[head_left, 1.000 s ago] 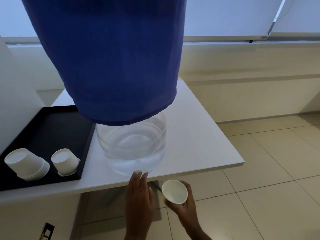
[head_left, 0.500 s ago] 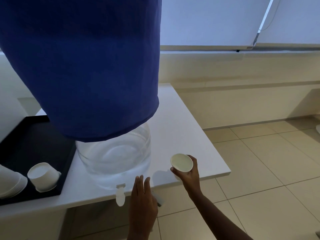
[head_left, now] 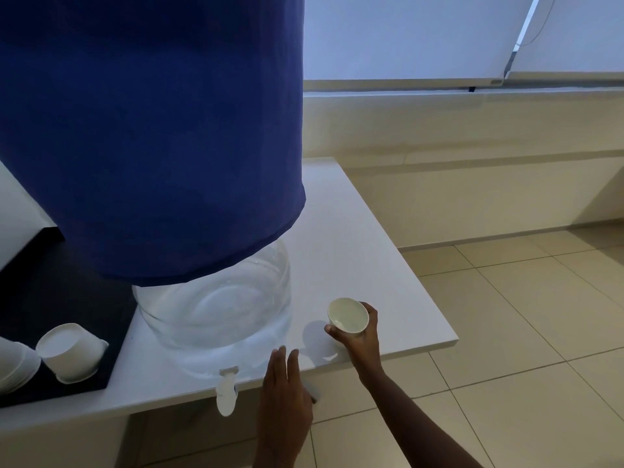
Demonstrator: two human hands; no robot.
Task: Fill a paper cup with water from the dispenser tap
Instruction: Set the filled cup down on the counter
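Cup (head_left: 348, 315) now higher, right hand (head_left: 361, 336) upright.

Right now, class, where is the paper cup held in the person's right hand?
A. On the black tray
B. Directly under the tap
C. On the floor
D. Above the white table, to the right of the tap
D: the right hand grips the paper cup over the white table, well right of the tap.

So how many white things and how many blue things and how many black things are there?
White: 5, the held paper cup, the upturned cup, the cup stack, the tap, the table
Blue: 1, the cover
Black: 1, the tray
Total: 7
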